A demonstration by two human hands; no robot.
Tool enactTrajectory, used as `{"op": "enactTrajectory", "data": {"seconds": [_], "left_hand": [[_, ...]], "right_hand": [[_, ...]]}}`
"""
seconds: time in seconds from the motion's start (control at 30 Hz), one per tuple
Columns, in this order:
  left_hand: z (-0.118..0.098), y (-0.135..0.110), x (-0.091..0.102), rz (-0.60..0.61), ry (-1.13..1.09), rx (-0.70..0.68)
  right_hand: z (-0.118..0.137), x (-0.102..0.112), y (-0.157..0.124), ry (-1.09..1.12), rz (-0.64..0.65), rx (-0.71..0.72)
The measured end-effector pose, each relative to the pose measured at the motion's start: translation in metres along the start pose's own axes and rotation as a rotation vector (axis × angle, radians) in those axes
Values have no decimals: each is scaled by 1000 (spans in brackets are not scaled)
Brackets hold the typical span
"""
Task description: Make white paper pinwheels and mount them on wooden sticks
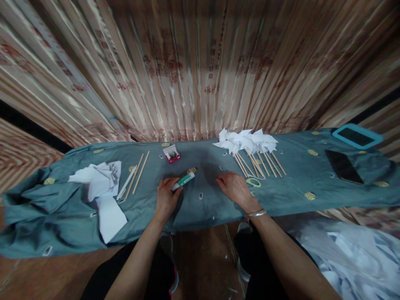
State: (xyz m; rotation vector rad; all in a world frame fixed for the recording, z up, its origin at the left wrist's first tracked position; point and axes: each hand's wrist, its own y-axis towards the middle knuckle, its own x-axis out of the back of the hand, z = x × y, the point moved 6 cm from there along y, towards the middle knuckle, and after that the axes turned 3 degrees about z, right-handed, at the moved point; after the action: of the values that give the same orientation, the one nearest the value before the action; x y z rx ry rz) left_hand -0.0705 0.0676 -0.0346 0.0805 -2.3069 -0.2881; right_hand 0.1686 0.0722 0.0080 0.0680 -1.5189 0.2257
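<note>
My left hand (pixel 166 198) is closed around a green-and-white glue stick (pixel 183 181), whose tip points up and to the right. My right hand (pixel 235 188) rests palm down on the teal cloth (pixel 281 196), fingers spread, holding nothing. A silver bangle circles that wrist. Just right of this hand lies a pair of scissors with pale green handles (pixel 253 182), partly hidden by the hand.
Finished white paper pinwheels on wooden sticks (pixel 250 143) lie at the back right. White paper sheets (pixel 101 183), loose sticks (pixel 137 173) and a small red box (pixel 172 153) sit left. A black phone (pixel 343 166) and a blue-framed tablet (pixel 357 136) lie far right. Paper scraps pile on the floor (pixel 343 254).
</note>
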Motion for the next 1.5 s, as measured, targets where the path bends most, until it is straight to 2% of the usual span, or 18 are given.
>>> {"op": "enactTrajectory", "data": {"seconds": [0.23, 0.5, 0.73, 1.0, 1.2, 1.33, 1.5], "left_hand": [[6, 6, 7, -58, -12, -10], [19, 20, 11, -106, 71, -8], [16, 20, 16, -122, 6, 15], [19, 11, 36, -180, -80, 66], [38, 11, 68, -263, -51, 85], [51, 16, 78, -247, -6, 110], [50, 15, 74, -155, 11, 86]], "right_hand": [[-4, 0, 0, 15, 4, 0], [-4, -1, -1, 20, 4, 3], [-4, -1, -1, 26, -1, 13], [-2, -2, -1, 13, 1, 14], [-1, -4, 0, 13, -5, 27], [1, -6, 1, 17, -2, 40], [2, -8, 2, 16, 5, 43]]}}
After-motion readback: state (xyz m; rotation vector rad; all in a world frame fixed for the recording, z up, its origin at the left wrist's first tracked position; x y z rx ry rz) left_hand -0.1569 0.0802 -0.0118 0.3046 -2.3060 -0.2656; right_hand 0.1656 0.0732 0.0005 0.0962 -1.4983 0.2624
